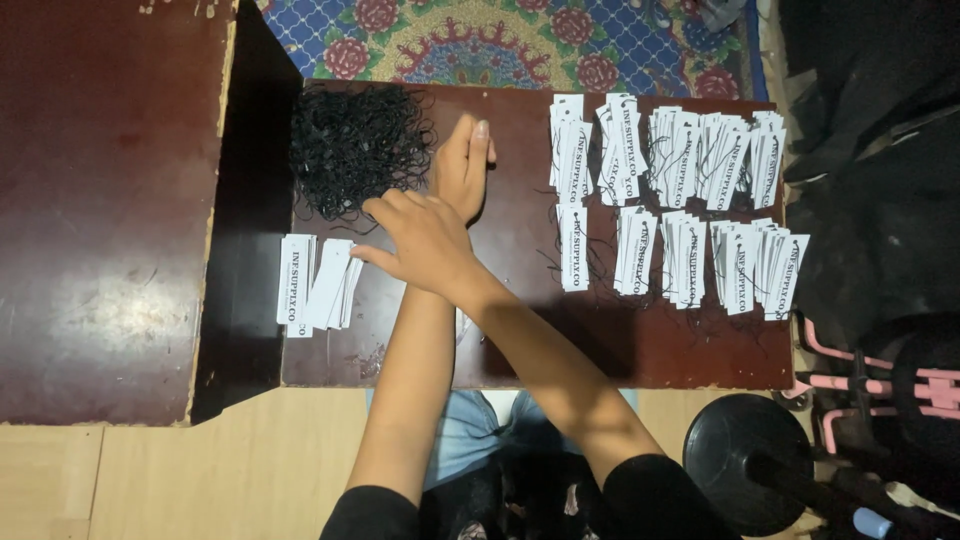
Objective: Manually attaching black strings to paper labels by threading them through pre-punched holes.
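Paper tags [318, 283], small white stack at left centre of the dark desk [520, 340], touched by right hand [425, 240], arm crossed over; grip loose, holding nothing. Left hand [462, 165] flat beside black string pile [358, 148], grip unclear. Strung tags [680, 200] in rows at right

Both arms cross over the dark desk [520, 340]. The right hand [425, 240] lies palm down, fingertips at the loose white tags [318, 283]. The left hand [463, 165] rests beside the black string pile [358, 148]. Strung tag stacks [680, 200] sit in rows to the right.
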